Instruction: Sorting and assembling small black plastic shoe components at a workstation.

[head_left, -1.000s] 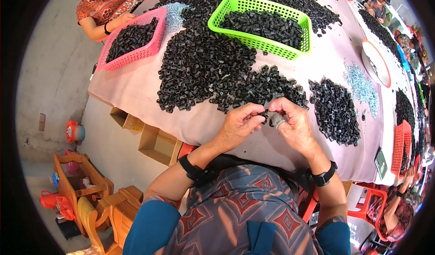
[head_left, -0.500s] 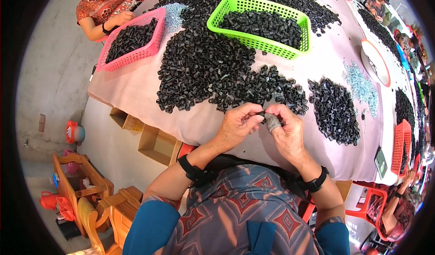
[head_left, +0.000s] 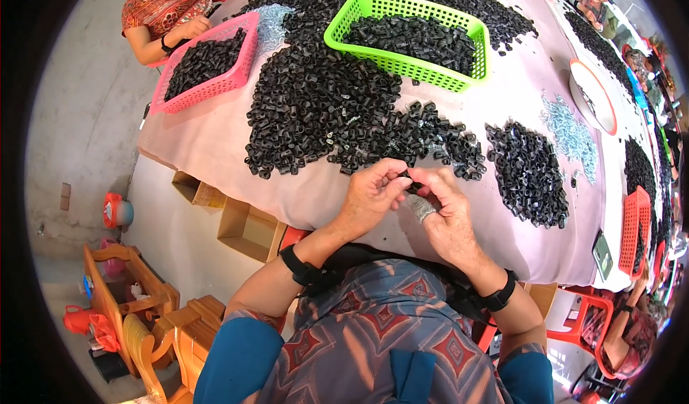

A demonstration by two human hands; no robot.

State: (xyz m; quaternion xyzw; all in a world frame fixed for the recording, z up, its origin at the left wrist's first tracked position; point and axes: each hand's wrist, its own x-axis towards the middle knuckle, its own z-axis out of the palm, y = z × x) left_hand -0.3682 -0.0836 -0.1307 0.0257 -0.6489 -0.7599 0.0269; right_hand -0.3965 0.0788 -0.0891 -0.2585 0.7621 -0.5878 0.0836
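My left hand point(head_left: 372, 196) and my right hand point(head_left: 448, 214) meet over the table's near side, both with fingers pinched. Between the fingertips is a small black plastic part point(head_left: 407, 176), mostly covered; whether it is one piece or two I cannot tell. A grey wrap point(head_left: 420, 207) goes round the thumb of the right hand. Just beyond the hands spreads a big heap of black plastic parts point(head_left: 308, 110), with some shiny metal bits among them. A smaller heap of similar black parts point(head_left: 531, 178) lies to the right, beside a pile of silvery small pieces point(head_left: 570, 135).
A green basket point(head_left: 405, 65) and a pink basket point(head_left: 208, 88) hold black parts. At right are a white bowl point(head_left: 593, 97), a red basket point(head_left: 635, 233) and a phone point(head_left: 603, 255). A person point(head_left: 169, 9) sits far left; others sit along the right. Cardboard boxes point(head_left: 250, 229) stand below the table edge.
My right hand has turned and shifted slightly left, its fingertips now closer over the black part. The left hand has barely moved. The far-left person's raised hand has drawn back.
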